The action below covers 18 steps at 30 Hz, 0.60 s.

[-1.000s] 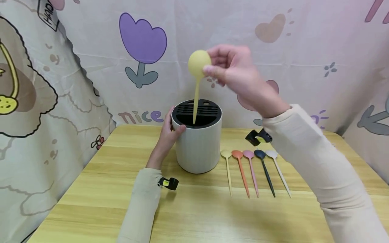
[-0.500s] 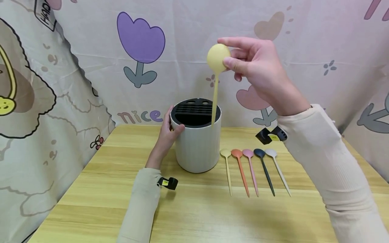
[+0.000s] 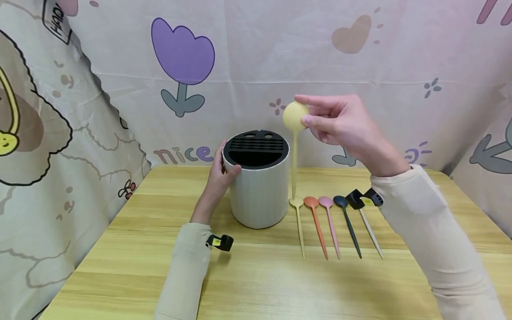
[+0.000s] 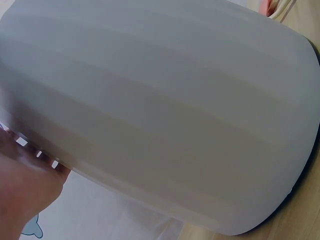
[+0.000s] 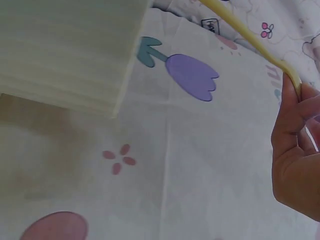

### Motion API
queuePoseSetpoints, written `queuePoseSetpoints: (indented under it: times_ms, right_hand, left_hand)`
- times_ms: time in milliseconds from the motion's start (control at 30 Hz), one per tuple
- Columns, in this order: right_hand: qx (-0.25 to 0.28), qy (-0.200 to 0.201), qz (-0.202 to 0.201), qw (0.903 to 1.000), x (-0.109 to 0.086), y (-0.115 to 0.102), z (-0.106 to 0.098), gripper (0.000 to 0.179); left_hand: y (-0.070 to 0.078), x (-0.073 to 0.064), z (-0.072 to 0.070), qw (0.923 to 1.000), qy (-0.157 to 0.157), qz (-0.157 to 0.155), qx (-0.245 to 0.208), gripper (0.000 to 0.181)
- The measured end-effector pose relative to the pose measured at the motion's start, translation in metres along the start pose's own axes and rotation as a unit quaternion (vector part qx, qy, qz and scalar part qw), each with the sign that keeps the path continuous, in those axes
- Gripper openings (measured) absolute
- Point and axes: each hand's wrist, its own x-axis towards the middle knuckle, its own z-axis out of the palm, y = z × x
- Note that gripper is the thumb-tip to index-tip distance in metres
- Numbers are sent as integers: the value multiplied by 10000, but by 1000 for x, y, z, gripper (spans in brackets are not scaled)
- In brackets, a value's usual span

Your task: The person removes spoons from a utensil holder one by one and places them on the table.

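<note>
A white ribbed utensil holder [image 3: 259, 195] with a black slotted lid [image 3: 256, 144] stands upright on the table. My left hand [image 3: 218, 182] grips its left side, thumb at the front rim; in the left wrist view the holder's wall fills most of the frame. To its right, my right hand [image 3: 344, 120] pinches a yellow spoon [image 3: 294, 116] by its round bowl, handle pointing down. The handle tip is beside the holder, just above a pale yellow spoon [image 3: 297, 202]. In the right wrist view, the held spoon's handle [image 5: 245, 32] slants up from the fingers.
Right of the pale yellow spoon lie an orange spoon [image 3: 311, 202], a pink spoon [image 3: 326, 202], a dark blue spoon [image 3: 348, 222] and a white spoon [image 3: 372, 235], its bowl hidden behind the wrist camera [image 3: 364, 198]. A printed cloth [image 3: 248, 53] hangs behind the wooden table [image 3: 256, 275].
My right hand has moved the yellow spoon from over the holder's opening to the right, out past the rim, then down. The left hand keeps its grip on the holder.
</note>
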Motion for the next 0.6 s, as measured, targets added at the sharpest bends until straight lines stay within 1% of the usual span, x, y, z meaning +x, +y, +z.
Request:
queuePoseSetpoints:
  times_ms: [100, 167, 267, 367, 400, 600]
  right_hand:
    - [-183, 137, 2, 9997, -5, 11, -5, 43]
    - [-188, 242, 23, 9995, -8, 20, -8, 43]
    - [-187, 291, 68, 9994, -13, 33, -11, 41]
    - [-182, 344, 250, 9989, -17, 45, -13, 40]
    - [-184, 389, 289, 9987, -17, 51, -15, 41]
    - [-154, 714, 634, 9953, -25, 67, -15, 51]
  left_hand:
    - [0, 0, 0, 10000, 14, -16, 22, 126]
    - [0, 0, 0, 10000, 27, -21, 44, 126]
    - [1, 0, 0, 10000, 58, -32, 36, 126]
    - [1, 0, 1, 10000, 61, -32, 15, 127]
    - [1, 0, 1, 10000, 57, -33, -3, 127]
    - [1, 0, 2, 10000, 55, -51, 47, 127]
